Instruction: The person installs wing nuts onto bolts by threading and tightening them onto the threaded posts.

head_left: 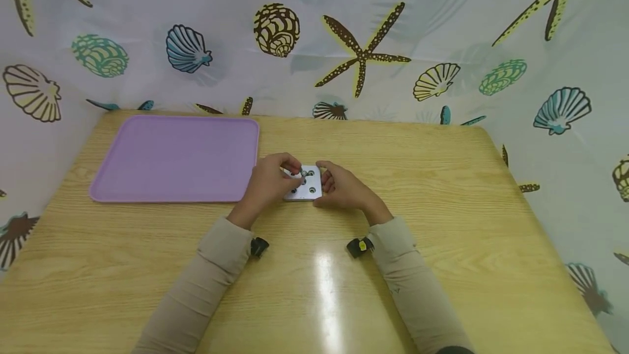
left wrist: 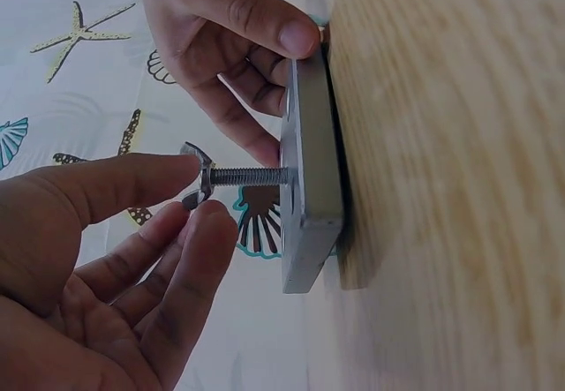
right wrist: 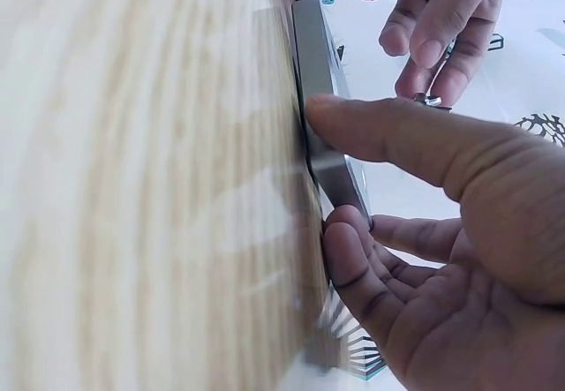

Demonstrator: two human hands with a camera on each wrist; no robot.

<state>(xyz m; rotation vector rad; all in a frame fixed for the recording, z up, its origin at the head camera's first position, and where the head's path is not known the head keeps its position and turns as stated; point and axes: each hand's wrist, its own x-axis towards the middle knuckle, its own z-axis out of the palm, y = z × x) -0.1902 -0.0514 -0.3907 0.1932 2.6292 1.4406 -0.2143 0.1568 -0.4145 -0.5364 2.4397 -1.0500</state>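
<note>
Wing bolt [left wrist: 252,176] stands upright on the metal plate [head_left: 303,193], its wings [left wrist: 202,154] pinched by my left hand [head_left: 270,177] at nine o'clock. I'd expect it light, stiff, best held there; my right hand [head_left: 345,186] grips the plate at three o'clock.

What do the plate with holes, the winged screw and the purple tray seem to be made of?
The plate looks like metal, perhaps aluminium or steel: grey, satin edges and crisp corners. The winged screw also seems metal, shinier, with bright glints along its thread. The tray is probably plastic, smooth and matte: even purple with rounded corners, though coated metal can't be ruled out.
</note>
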